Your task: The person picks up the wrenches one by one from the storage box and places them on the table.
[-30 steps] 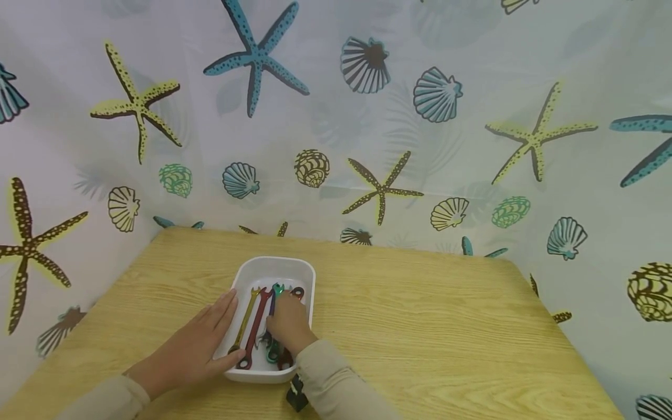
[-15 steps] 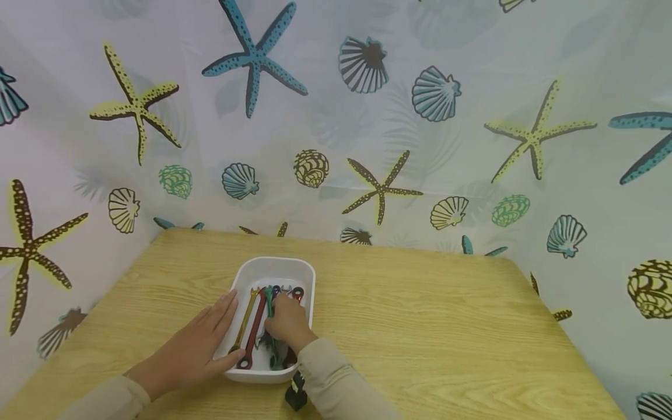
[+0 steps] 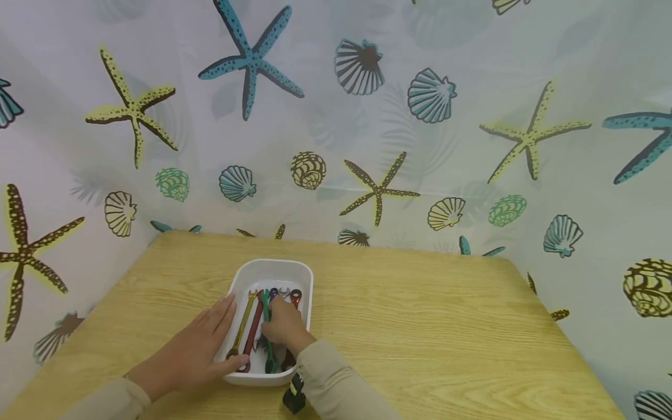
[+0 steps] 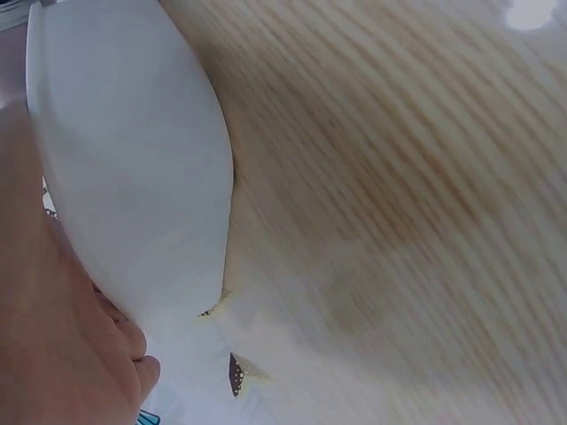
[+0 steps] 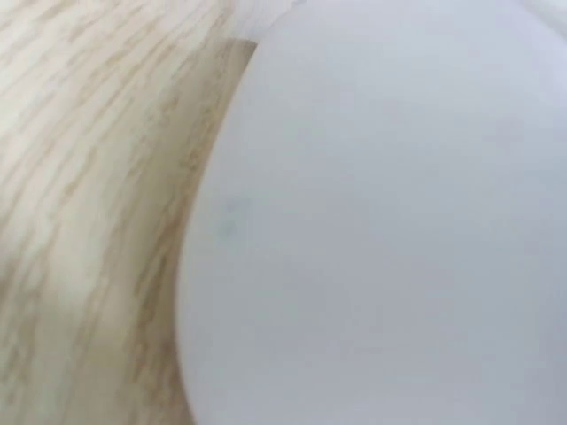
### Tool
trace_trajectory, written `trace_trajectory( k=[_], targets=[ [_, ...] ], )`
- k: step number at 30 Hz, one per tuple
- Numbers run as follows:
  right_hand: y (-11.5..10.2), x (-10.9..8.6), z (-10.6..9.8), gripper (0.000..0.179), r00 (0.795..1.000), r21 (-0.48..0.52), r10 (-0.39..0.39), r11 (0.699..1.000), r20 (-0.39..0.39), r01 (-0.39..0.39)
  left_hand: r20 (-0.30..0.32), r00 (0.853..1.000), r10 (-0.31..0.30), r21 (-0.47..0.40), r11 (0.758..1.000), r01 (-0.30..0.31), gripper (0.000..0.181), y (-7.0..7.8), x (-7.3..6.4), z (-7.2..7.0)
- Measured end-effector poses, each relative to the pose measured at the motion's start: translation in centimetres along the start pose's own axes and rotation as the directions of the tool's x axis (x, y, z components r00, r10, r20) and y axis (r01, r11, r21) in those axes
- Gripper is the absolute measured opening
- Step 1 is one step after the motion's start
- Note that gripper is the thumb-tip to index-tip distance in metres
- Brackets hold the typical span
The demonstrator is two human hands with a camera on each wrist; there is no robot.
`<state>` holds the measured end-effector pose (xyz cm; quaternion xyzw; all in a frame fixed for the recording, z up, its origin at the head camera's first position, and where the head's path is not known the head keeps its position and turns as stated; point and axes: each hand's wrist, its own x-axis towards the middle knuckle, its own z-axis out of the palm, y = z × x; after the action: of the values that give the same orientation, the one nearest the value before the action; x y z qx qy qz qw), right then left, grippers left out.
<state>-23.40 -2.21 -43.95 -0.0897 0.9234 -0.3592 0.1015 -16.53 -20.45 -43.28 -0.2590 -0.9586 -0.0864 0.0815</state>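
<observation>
A white tray (image 3: 273,263) on the wooden table holds several coloured combination wrenches lying lengthwise. At its left are a gold wrench (image 3: 244,321) and a dark red wrench (image 3: 254,328). My right hand (image 3: 285,322) reaches inside, fingers curled, pinching a green wrench (image 3: 270,356) beside the dark red one. A purple-blue wrench (image 3: 273,292) and another red wrench (image 3: 296,296) show partly past that hand, which hides their middles. My left hand (image 3: 195,344) rests with straight fingers along the tray's left rim, thumb at the near corner. Each wrist view shows the tray's outer wall (image 4: 133,159).
The wood-grain table (image 3: 420,326) extends to the right of the tray and behind it. A white curtain (image 3: 325,122) printed with starfish and shells surrounds the table's back and sides. A small black device (image 3: 294,400) sits under my right wrist, by the tray's near edge.
The green wrench has shifted left, from over the purple-blue wrench to beside the dark red one, with my right hand moving slightly left. My left hand stays at the tray's rim.
</observation>
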Motion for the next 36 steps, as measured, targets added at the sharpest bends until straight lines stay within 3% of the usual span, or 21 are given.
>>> trace_trajectory(
  k=[9,14,19,24,29,36],
  targets=[
    [-0.2,0.1,0.2,0.024,0.999,-0.006,-0.036,0.999,-0.026,0.036,0.002,1.000,-0.025,-0.037,0.999,0.025,0.097,0.1,-0.2,-0.2],
    [0.8,-0.4,-0.6,0.028,0.995,-0.008,-0.085,0.996,-0.059,0.085,0.006,1.000,-0.004,-0.063,0.998,0.004,0.101,0.3,0.5,0.6],
    [1.6,-1.1,-1.6,0.032,0.997,0.078,-0.046,0.996,-0.062,0.051,0.041,0.998,0.046,-0.079,0.996,-0.043,0.104,0.8,1.2,1.4],
    [0.7,-1.2,-2.2,0.031,0.994,0.138,-0.097,0.985,-0.058,0.105,0.035,0.999,0.021,-0.071,0.997,-0.018,0.105,0.6,0.8,0.9],
    [-0.4,-1.1,-3.7,0.030,0.987,0.207,-0.146,0.965,-0.070,0.158,0.048,0.999,-0.005,-0.085,0.996,0.009,0.106,0.4,0.5,0.4],
    [-1.1,-1.5,-7.6,0.034,0.989,0.342,-0.137,0.928,-0.048,0.145,0.055,0.998,-0.038,-0.066,0.997,0.042,0.108,0.2,0.0,-0.1]
  ],
)
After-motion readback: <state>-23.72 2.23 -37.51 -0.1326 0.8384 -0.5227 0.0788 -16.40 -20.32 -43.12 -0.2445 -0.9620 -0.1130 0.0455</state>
